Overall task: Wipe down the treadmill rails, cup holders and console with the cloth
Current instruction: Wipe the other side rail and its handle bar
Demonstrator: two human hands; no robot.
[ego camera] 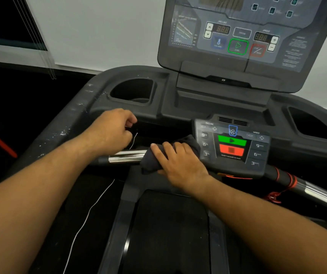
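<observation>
While the right hand (180,163) has its grip clamped on the dark cloth (150,163) wrapped over the chrome rail (127,157) just beside the lower console (257,155), the rail-wiping step looks in hand, and next the cloth should slide left toward the left hand (109,131), whose curled grip near a white cord (88,212) cannot be judged.

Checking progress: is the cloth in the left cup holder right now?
No, the right hand holds the cloth on the chrome handlebar.
</observation>
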